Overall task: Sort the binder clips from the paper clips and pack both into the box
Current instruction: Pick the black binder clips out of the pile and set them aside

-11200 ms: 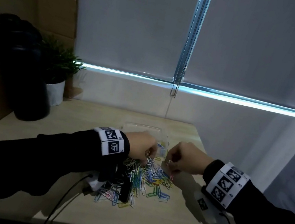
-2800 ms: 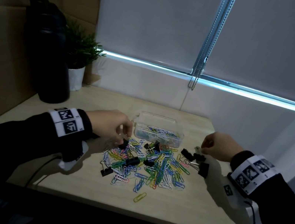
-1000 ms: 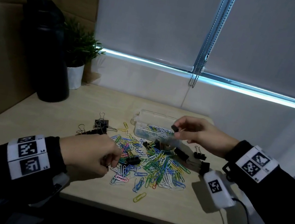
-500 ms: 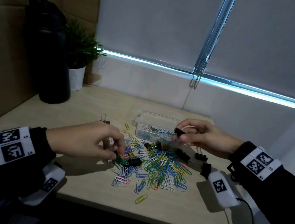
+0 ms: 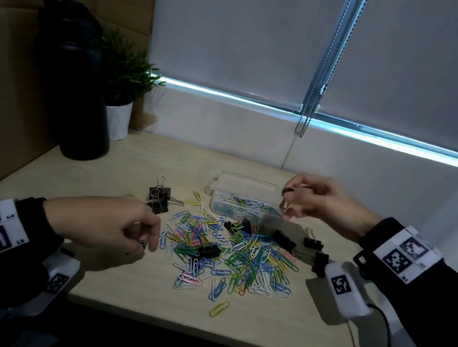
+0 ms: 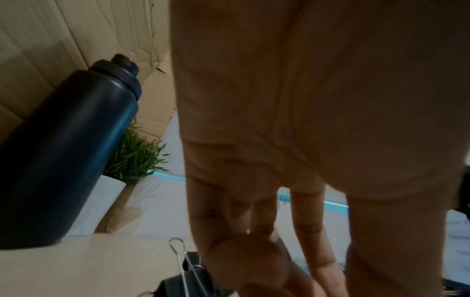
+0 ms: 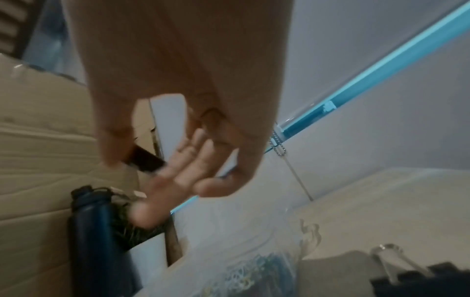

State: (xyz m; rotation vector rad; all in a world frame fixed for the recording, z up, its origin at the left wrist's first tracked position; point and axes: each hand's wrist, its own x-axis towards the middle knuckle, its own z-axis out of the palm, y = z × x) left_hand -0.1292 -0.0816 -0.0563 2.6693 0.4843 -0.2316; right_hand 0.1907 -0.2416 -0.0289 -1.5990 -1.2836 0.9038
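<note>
Pinching a small black binder clip [image 5: 288, 190] btwn thumb and fingers, right hand [image 5: 319, 206] is hovering just above the clear box [image 5: 243, 182], which is holding paper clips only. Left hand [image 5: 110, 224] is curling over something small and dark beside the paper-clip pile [image 5: 234, 254]; can't tell what. Risk: dropping clip in now is mixing both sorts; wire handles likely snagging paper clips.

dim room, window glow, blurred wrist views
</note>
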